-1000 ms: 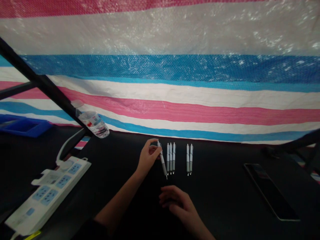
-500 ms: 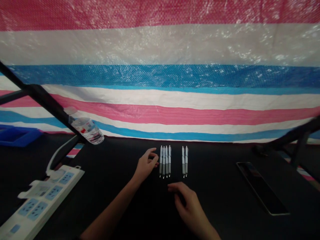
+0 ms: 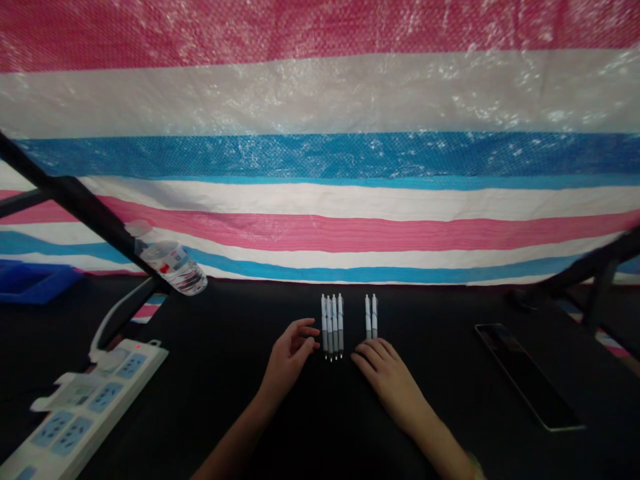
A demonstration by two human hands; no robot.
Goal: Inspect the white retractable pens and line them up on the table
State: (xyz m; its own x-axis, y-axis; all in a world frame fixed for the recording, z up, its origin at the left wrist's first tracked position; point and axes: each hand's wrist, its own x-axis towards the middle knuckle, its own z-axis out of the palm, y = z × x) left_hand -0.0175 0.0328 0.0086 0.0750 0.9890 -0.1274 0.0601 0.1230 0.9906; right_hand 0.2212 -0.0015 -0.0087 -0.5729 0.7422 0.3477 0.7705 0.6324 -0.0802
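Several white-and-grey pens lie side by side in a row on the black table, tips toward me. To their right, across a gap, is a pair of similar pens, parallel to the row. My left hand is just left of the row, fingers stretched toward the outermost pen and holding nothing; whether a fingertip touches it I cannot tell. My right hand lies palm down with fingers extended over the lower ends of the pair, hiding their tips.
A dark phone lies on the right. On the left are a white power strip with a plugged-in cable and a clear plastic bottle by a black frame bar. A blue tray sits far left. Striped sheeting hangs behind.
My right hand has moved forward and slightly right, from below the pens onto the lower ends of the pair. My left hand has come slightly nearer to me along the row.
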